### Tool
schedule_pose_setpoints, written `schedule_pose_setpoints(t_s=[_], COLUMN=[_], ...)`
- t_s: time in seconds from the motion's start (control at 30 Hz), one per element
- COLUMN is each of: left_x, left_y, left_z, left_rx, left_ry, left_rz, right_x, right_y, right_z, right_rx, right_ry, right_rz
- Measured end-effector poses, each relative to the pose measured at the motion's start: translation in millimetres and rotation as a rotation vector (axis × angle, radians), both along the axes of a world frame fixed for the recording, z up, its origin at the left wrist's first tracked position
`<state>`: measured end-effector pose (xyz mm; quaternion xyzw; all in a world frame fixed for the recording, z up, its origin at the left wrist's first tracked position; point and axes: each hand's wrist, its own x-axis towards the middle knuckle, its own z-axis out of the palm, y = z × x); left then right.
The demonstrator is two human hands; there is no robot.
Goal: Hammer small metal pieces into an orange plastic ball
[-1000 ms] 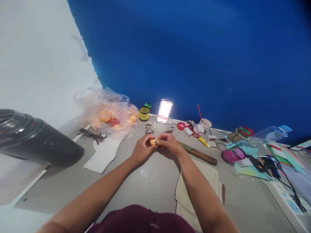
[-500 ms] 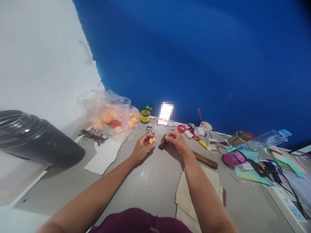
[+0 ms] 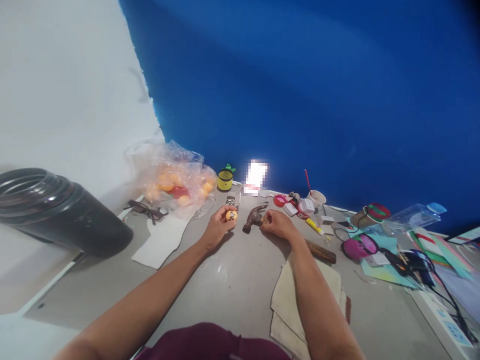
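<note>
My left hand pinches an orange ball, the size of a ping-pong ball, with small shiny metal bits on its side. To the right, my right hand is closed around the claw hammer just behind its rusty head. The hammer's wooden handle runs out past my wrist on the right, low over the table. Just beyond the ball lies a small box of shiny metal pieces. A folded cream cloth lies under my right forearm.
At left stand a large dark flask, glasses, white paper and a plastic bag of orange balls. A yellow pot and bright phone-like screen are behind. Rightward are a paper cup, bottle and power strip.
My right hand has shifted right from the hammer's head to the handle behind it, uncovering the claw. My left hand has turned the ball slightly and drawn it a little left.
</note>
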<state>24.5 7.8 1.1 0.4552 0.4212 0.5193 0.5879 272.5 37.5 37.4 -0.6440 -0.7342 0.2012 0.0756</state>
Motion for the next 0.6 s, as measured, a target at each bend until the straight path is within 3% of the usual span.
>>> schedule_pose_setpoints(t_s=[0.17, 0.27, 0.47, 0.6], left_x=[2, 3, 3, 3], left_y=[1, 1, 1, 1], left_z=[0.5, 1.7, 2.9, 4.7], left_rx=[0.041, 0.037, 0.022, -0.002], left_ry=[0.129, 0.161, 0.131, 0.148], left_rz=[0.051, 0.04, 0.028, 0.042], right_x=[-5, -8, -22, -21], right_y=[-5, -7, -11, -12], right_z=[16.6, 22.9, 16.2, 17.6], right_rx=[0.377, 0.571, 0.572, 0.692], right_ry=[-0.013, 0.085, 0.106, 0.068], right_rz=[0.1, 0.091, 0.132, 0.103])
